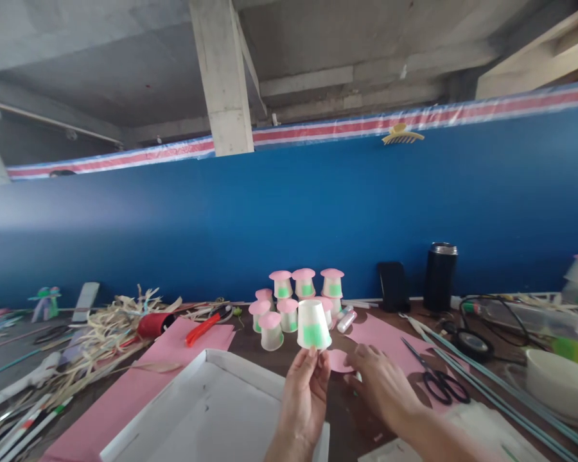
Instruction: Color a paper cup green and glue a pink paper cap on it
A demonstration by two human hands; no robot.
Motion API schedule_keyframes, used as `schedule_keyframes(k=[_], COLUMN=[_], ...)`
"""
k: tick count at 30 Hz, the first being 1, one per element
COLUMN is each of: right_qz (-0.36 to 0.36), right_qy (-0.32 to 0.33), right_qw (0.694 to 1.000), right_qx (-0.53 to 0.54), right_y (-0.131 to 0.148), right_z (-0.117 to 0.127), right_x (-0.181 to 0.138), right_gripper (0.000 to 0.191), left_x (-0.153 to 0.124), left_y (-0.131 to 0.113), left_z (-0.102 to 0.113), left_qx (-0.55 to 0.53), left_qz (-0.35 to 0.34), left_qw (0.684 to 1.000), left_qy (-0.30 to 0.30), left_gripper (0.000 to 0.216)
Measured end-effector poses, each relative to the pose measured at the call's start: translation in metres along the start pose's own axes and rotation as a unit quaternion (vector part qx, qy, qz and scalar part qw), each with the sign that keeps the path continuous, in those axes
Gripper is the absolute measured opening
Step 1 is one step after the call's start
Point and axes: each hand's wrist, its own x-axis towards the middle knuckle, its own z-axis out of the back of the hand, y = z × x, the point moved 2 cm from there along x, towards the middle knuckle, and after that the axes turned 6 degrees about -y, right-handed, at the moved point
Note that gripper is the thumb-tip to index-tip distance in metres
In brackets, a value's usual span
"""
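Observation:
My left hand pinches an upside-down white paper cup with a green band and holds it just above the table. My right hand lies palm down beside it, its fingertips closed on a small pink paper disc. Behind them stands a cluster of several similar cups topped with pink discs, like little mushrooms. A pink paper sheet lies under and behind my right hand.
A white shallow tray lies at the front, another pink sheet to its left. Black scissors, thin rods, a tape roll, a white bowl, a black flask and straw strips surround them. A blue wall rises behind.

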Motion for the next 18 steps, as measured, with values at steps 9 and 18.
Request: schedule_keyframes(k=[9, 18], right_qz=[-0.010, -0.067], right_qy=[-0.009, -0.051], right_qw=[1.000, 0.985], right_qx=[-0.019, 0.149], right_y=[0.012, 0.000], right_z=[-0.018, -0.014], right_x=[0.003, 0.002], right_gripper=[0.014, 0.011], left_x=[-0.002, -0.001], left_y=[0.001, 0.002], left_z=[-0.003, -0.002], left_qx=[-0.010, -0.007], left_qz=[0.007, 0.011], left_qw=[1.000, 1.000], left_qy=[0.014, 0.012], left_gripper=[0.006, 0.007])
